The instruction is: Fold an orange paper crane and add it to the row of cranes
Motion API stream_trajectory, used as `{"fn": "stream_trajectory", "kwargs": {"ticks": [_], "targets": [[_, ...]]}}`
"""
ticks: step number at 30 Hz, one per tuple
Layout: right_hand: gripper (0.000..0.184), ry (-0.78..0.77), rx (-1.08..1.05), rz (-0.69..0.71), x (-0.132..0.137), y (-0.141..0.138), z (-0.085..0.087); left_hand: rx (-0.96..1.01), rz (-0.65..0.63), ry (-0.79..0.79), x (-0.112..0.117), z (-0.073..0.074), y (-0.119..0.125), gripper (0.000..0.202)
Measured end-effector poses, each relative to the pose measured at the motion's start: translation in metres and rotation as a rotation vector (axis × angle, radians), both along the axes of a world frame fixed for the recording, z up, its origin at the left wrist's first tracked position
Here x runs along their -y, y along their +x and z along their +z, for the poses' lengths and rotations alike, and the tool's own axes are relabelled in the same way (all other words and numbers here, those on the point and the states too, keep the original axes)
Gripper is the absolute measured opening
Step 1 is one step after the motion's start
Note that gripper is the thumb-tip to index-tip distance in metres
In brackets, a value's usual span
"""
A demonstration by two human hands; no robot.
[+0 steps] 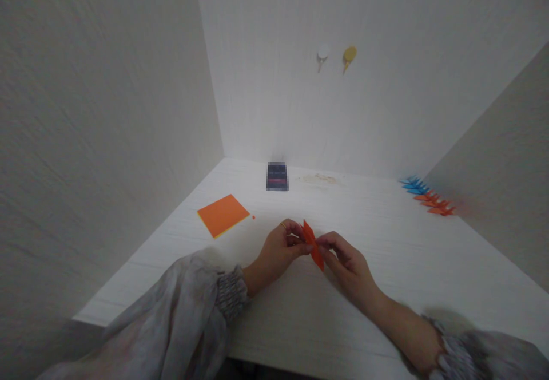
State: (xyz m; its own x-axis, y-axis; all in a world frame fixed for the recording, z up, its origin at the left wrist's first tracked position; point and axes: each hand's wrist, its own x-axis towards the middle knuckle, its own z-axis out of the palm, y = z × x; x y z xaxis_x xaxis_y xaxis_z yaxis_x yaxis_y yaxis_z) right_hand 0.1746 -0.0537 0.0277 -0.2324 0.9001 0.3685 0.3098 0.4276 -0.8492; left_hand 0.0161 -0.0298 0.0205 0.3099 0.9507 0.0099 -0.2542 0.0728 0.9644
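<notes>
White desk (386, 237), folded paper (312, 246), blurred label (277, 177)

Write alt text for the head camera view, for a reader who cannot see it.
The left hand and right hand pinch a folded orange paper over a white table. To the left lie orange sheets, farther back a dark box, and at far right folded blue and orange pieces.

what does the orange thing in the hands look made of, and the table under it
The folded orange piece, pinched between the left hand and right hand, looks like thin matte paper: sharp creases, flat colour, pointed tips. The table seems white laminate or painted wood with faint grain lines, low sheen; which cannot be told.
</notes>
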Motion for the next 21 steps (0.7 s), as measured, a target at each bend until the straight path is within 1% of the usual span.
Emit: {"fn": "stream_trajectory", "kwargs": {"ticks": [4, 9, 15, 21], "targets": [[0.011, -0.005, 0.001, 0.000, -0.0011, 0.0007, -0.0017, -0.035, 0.000, -0.023, 0.0000, 0.0007, -0.0002, 0.026], [0.010, 0.017, 0.009, -0.024, -0.0008, 0.0010, -0.0023, -0.056, -0.001, -0.010, 0.0007, 0.0024, -0.0011, 0.022], [0.008, 0.032, 0.030, -0.041, 0.0010, -0.0003, 0.0027, -0.174, 0.019, 0.132, 0.0035, 0.0066, -0.0021, 0.015], [0.006, 0.080, 0.069, -0.120, 0.0011, -0.0038, 0.0058, -0.296, 0.060, 0.254, 0.0040, 0.0068, -0.0022, 0.010]]}}
